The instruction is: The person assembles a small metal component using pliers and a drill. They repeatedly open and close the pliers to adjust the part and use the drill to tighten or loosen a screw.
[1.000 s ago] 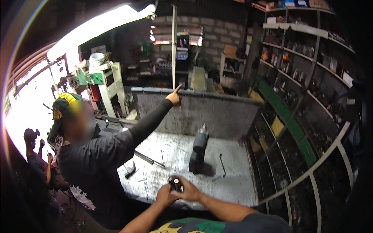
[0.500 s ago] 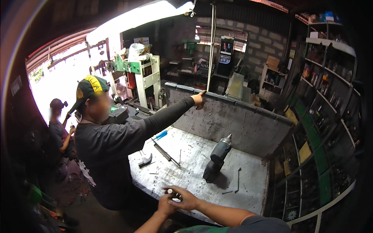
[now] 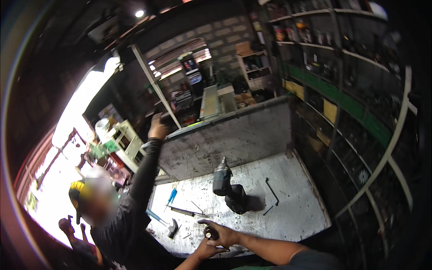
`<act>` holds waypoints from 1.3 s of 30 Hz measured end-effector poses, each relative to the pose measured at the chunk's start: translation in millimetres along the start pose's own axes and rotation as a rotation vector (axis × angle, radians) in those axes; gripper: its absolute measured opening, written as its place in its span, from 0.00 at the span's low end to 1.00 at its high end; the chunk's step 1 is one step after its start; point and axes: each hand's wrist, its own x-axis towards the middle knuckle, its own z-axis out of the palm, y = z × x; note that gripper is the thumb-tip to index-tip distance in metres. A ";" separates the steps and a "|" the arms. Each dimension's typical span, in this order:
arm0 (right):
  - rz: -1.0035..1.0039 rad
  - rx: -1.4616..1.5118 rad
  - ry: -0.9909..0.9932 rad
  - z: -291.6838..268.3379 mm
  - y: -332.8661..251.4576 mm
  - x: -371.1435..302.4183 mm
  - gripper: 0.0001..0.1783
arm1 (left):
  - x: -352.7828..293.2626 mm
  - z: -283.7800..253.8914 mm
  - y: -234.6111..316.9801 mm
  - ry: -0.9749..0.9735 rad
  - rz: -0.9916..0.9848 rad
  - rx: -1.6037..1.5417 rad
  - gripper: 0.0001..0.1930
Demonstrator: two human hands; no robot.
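My right hand (image 3: 226, 235) curls around a small dark, round part (image 3: 210, 233) with a light end face, above the bench's front edge. Just below it, my left hand (image 3: 207, 249) is closed against the same part, partly covered by my right fingers. What exactly the part is cannot be made out. A dark cordless power wrench (image 3: 228, 186) rests on the worn pale bench top (image 3: 288, 189), beyond my hands. To their left lie a hammer (image 3: 173, 228), a dark bar-like tool (image 3: 182, 210) and a blue-handled tool (image 3: 172, 196).
A bent rod-shaped wrench (image 3: 272, 191) and a short pin (image 3: 268, 210) lie right of the power tool. A grey upright panel (image 3: 234, 139) closes the bench's far side. Loaded shelves (image 3: 342, 90) run along the right. A co-worker (image 3: 121, 216) stands close at left, arm raised over the panel.
My view has turned right and tilted. The co-worker's outstretched arm now points more upward, away from the bench. My hands still hold the dark part together, with the grip slightly shifted.
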 end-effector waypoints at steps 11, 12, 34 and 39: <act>-0.011 -0.213 -0.408 -7.3 17.8 24.8 0.37 | -25.3 38.8 11.6 0.044 -0.068 0.069 0.21; -0.011 -0.120 -0.601 -13.2 17.3 29.2 0.38 | -30.5 35.4 14.9 -0.014 -0.051 -0.034 0.20; 0.197 -0.472 0.009 33.4 -23.8 8.2 0.36 | -21.8 76.4 14.6 0.665 -0.464 -0.129 0.20; -0.017 -0.248 -0.437 2.1 -8.0 32.6 0.25 | -24.7 65.0 7.7 0.388 -0.168 0.254 0.20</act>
